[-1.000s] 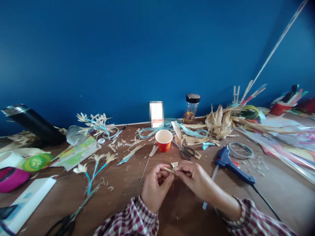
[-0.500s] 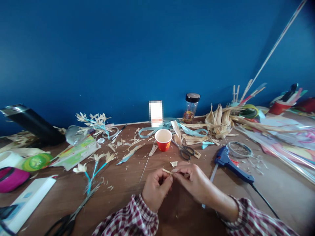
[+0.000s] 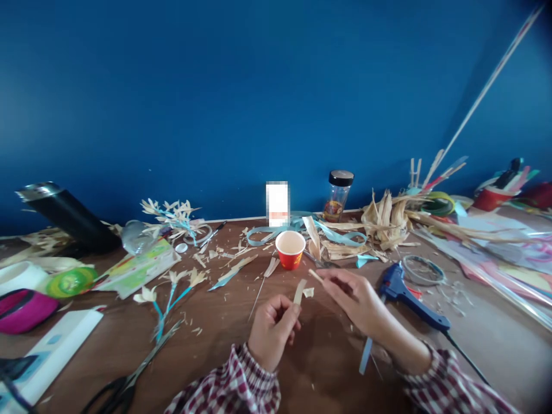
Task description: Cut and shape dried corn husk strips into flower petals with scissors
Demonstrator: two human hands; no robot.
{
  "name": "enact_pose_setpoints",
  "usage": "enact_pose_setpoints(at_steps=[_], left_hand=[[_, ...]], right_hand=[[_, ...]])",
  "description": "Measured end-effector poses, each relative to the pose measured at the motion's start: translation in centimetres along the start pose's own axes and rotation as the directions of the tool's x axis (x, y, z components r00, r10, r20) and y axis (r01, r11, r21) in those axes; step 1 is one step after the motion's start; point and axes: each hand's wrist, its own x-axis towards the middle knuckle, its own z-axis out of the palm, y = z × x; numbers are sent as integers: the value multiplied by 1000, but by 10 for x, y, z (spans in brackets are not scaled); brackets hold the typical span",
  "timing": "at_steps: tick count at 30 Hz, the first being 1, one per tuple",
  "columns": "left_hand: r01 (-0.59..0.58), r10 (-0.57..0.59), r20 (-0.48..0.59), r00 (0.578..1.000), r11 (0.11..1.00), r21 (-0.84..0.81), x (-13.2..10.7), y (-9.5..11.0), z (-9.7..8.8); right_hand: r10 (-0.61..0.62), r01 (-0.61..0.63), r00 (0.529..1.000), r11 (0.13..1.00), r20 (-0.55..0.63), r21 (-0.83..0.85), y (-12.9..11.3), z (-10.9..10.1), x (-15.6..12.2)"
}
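My left hand [image 3: 272, 326] is closed, pinching a short strip of dried husk [image 3: 299, 291] that stands up from my fingers. My right hand [image 3: 356, 296] is closed in a pinch on a thinner husk sliver [image 3: 315, 275] and sits up and to the right, near the red paper cup [image 3: 290, 248]. The two hands are apart. A small husk scrap [image 3: 307, 292] lies on the brown table [image 3: 215, 322] between them. Scissors behind my right hand are mostly hidden.
A blue glue gun [image 3: 409, 294] lies right of my right hand. Long scissors [image 3: 129, 374] lie at front left beside a husk flower on a blue stem [image 3: 166, 293]. Dried husks [image 3: 386, 221], a jar [image 3: 338, 194], blue ribbon [image 3: 336, 233] and a black flask [image 3: 69, 215] line the back.
The hands were together working one husk piece. Now they have separated: my right hand has moved up and right with a sliver, my left keeps the wider strip.
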Motion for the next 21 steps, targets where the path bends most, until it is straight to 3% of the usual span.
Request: enact_pose_setpoints(at_steps=[4,9,15,21], left_hand=[[-1,1,-28,1000,1000,14,4,-1,1],[-94,87,61,994,988,126,-2,-2,7],[-84,71,84,994,981,173,-6,-5,8],[-107,83,128,988,976,190,-5,2,7]], right_hand=[[-6,-29,977,986,211,162,-14,14,-13],[-58,9,937,990,345,143,-16,17,-14],[1,-44,938,992,346,118,-11,21,-16],[61,-74,966,996,252,44,-3,20,-12]])
